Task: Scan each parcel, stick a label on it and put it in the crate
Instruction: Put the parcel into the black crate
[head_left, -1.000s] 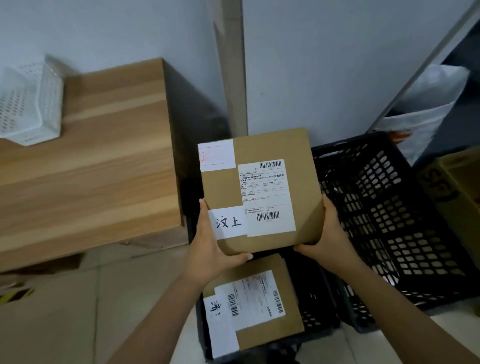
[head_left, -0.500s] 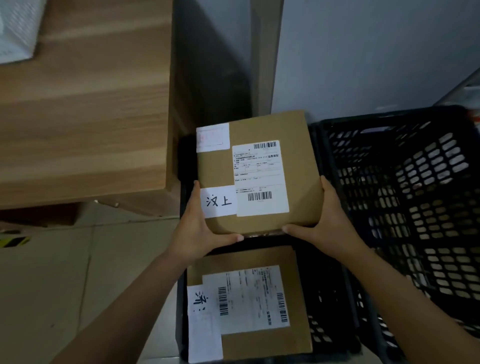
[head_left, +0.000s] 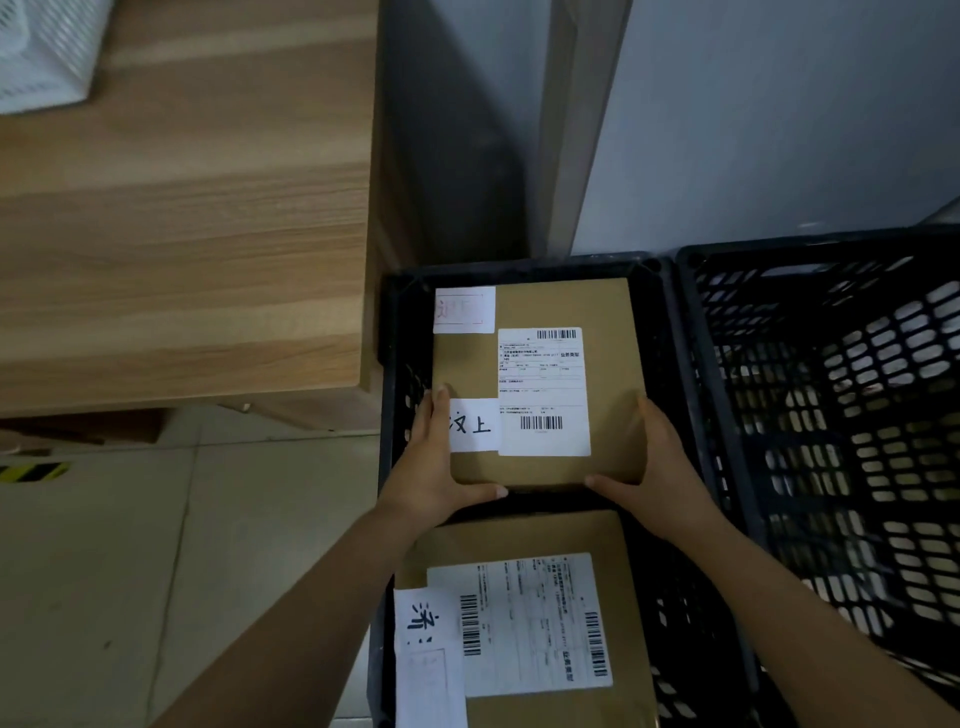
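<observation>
A brown cardboard parcel (head_left: 613, 447) with a printed shipping label, a handwritten white label and a small white sticker sits low in the far half of a black plastic crate (head_left: 662, 322). My left hand (head_left: 434, 467) grips its near-left corner and my right hand (head_left: 657, 467) grips its near-right corner. A second brown parcel (head_left: 519, 540) with its own labels lies in the near half of the same crate, just under my forearms.
A second black lattice crate (head_left: 841, 441) stands directly to the right. A wooden table (head_left: 182, 208) is at the left with a white perforated basket (head_left: 44, 52) on its far corner. Grey wall behind, tiled floor (head_left: 156, 571) at lower left.
Both hands have lowered the parcel from above the crate down into its far half. The camera view has tipped downward and closer to the crate.
</observation>
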